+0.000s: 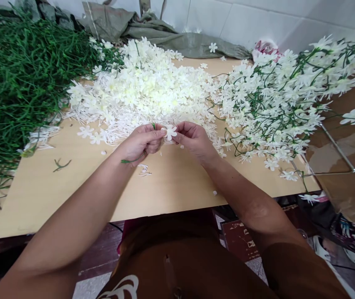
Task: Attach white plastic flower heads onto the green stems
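Observation:
My left hand [148,140] is closed around a green plastic stem [133,160], whose tail sticks out below the palm near the wrist. Between both hands sits a white artificial flower [170,133], its petals facing me. The fingertips of my right hand [193,139] pinch the flower from the other side. Exactly how stem and flower meet is hidden by my fingers. Just behind my hands lies a large heap of loose white flower heads [152,85], with thin white stalks along its front.
On the left is a big pile of green stems [25,79]. Stemmed white flowers [267,99] are heaped at the right, beside a cardboard box [351,166] and a bent metal wire [339,145]. Grey-green cloth [177,39] runs along the tiled wall. Scraps dot the wooden table [171,187].

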`<state>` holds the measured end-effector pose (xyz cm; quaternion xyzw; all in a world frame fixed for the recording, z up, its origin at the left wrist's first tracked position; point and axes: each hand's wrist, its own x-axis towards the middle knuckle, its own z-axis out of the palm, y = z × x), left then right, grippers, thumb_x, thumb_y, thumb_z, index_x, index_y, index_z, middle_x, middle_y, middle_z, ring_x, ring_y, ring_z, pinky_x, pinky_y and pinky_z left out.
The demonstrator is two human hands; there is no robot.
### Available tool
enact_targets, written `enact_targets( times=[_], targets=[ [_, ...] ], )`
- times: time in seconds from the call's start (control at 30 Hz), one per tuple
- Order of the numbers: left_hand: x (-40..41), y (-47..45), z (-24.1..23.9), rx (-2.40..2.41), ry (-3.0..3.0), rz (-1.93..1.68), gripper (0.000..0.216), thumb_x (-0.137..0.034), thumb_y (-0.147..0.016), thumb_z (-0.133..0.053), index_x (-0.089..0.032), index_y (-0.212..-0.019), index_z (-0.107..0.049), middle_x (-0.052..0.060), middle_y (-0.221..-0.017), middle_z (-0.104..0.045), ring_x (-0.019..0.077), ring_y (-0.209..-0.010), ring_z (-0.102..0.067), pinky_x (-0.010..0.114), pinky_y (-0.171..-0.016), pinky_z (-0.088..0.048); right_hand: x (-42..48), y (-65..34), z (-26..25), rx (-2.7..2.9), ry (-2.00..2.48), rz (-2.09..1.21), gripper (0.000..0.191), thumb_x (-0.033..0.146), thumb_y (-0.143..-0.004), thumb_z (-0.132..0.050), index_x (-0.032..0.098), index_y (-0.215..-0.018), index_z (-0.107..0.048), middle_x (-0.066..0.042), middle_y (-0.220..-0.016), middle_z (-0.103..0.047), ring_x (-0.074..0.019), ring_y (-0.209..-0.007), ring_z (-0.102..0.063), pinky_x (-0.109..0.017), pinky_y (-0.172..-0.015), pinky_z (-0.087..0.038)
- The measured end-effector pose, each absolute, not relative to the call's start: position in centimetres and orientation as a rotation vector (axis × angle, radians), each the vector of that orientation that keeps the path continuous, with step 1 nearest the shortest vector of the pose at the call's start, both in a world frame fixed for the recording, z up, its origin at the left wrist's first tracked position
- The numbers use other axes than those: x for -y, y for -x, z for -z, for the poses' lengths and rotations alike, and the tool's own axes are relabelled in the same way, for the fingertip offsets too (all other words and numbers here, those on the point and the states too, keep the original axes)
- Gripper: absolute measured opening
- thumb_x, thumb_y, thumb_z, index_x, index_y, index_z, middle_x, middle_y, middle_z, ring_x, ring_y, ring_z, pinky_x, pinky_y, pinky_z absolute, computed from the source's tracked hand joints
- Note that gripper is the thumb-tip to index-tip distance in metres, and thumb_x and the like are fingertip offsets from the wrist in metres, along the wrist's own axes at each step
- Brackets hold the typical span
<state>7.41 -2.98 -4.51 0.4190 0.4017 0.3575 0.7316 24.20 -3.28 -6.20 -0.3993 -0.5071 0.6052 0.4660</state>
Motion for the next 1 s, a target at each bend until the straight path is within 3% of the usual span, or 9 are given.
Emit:
enact_targets(
  times=[0.33, 0.6, 0.83, 1.0],
  targets=[
    [3.07, -7.82, 4.74, -1.064, -1.114, -1.015, 0.025, -0.021, -0.060, -0.077, -0.018, -0.074, -0.056, -0.009, -0.050, -0.037, 0.0043, -0.042, -0.028, 0.023, -0.043, -0.018, 3.60, -24.05, 6.34, 1.285, 0.992, -1.420, 0.048, 0.058, -0.060, -0.080, 0.019, -0.075, -0.056, 0.005, -0.064, -0.055, -0.0064, -0.059, -0.051, -0.023, -0.062, -0.047],
    [3.51, -7.93, 4.90, -1.154, -1.403, -1.103, 0.011, -0.023, -0.071, -0.071, -0.019, -0.078, -0.064, -0.007, -0.052, -0.030, 0.0068, -0.049, -0.025, 0.025, -0.049, -0.023, 3.74, -24.24, 6.05, 1.344, 1.050, -1.350, 0.046, 0.058, -0.063, -0.077, 0.018, -0.073, -0.056, 0.004, -0.066, -0.059, -0.0079, -0.063, -0.053, -0.025, -0.063, -0.047],
    [3.77, -7.82, 5.32, -1.191, -1.533, -1.087, 0.009, -0.024, -0.073, -0.069, -0.019, -0.080, -0.066, -0.007, -0.053, -0.026, 0.0066, -0.049, -0.023, 0.024, -0.048, -0.022, 4.21, -24.08, 6.05, 1.413, 1.115, -1.202, 0.033, 0.046, -0.070, -0.074, 0.019, -0.072, -0.055, 0.003, -0.066, -0.058, -0.0078, -0.061, -0.051, -0.025, -0.058, -0.043],
    [3.53, -7.58, 5.26, -1.169, -1.540, -1.076, 0.012, -0.028, -0.072, -0.071, -0.019, -0.079, -0.067, -0.006, -0.053, -0.030, 0.0068, -0.049, -0.027, 0.023, -0.049, -0.024, 4.25, -23.92, 6.24, 1.416, 1.080, -1.265, 0.041, 0.054, -0.069, -0.073, 0.020, -0.075, -0.052, 0.003, -0.069, -0.055, -0.0084, -0.064, -0.050, -0.025, -0.060, -0.043]
  ],
)
